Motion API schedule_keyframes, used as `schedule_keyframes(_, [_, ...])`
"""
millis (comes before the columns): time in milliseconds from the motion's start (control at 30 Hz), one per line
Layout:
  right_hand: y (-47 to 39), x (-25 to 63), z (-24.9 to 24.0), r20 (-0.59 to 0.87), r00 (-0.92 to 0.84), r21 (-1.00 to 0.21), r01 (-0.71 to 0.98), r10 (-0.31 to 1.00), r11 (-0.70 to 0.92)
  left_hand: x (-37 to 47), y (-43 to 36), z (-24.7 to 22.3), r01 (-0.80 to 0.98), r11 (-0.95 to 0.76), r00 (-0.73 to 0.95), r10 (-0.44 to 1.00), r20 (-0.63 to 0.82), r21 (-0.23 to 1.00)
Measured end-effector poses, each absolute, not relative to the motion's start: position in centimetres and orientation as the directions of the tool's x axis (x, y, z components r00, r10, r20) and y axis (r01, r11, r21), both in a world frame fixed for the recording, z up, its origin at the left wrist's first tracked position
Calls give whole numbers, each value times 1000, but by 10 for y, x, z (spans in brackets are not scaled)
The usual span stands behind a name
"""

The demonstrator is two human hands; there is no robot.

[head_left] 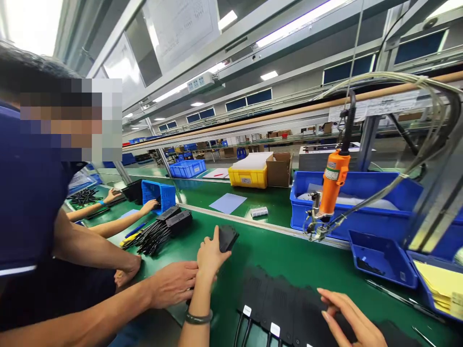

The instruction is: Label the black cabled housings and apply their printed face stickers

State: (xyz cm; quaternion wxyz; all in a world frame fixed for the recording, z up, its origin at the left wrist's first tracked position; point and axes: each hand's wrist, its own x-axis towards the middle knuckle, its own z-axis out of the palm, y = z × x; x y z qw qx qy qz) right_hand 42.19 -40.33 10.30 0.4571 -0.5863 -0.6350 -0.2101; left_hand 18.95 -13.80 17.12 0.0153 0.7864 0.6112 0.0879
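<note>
Fingers loosely spread, the right hand (352, 320) is over or beside the black casings (275, 301), lower right. Near centre, the left hand (210, 255) parts index and thumb against a dark block (227, 238), grip unclear; a co-worker's hand (175, 283) reaches its wrist.

Factory assembly workshop: green workbench (269, 250) beneath the fingers, orange power screwdriver (334, 180) hanging beyond the right fingers, parts bins (381, 260) beside it.
</note>
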Motion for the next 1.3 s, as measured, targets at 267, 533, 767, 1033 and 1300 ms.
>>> schedule_keyframes(267, [-408, 431, 99, 697, 390, -575, 805, 602, 144, 209, -217, 200, 859, -482, 461, 875, 150, 173])
schedule_keyframes(533, [-405, 432, 68, 284, 543, -951, 266, 790, 159, 261, -298, 159, 771, -567, 626, 759, -178, 290])
schedule_keyframes(767, [-406, 409, 63, 250, 466, -964, 205, 849, 171, 278, -314, 159, 813, -522, 576, 783, -234, 258])
schedule_keyframes(1033, [-399, 404, 76, 203, 441, -975, 175, 874, 138, 213, -288, 131, 508, -496, 798, 579, -168, 704])
schedule_keyframes(1300, [-390, 394, 103, 164, 464, -953, 303, 870, 18, 195, -286, 81, 245, -315, 782, 624, 5, 917])
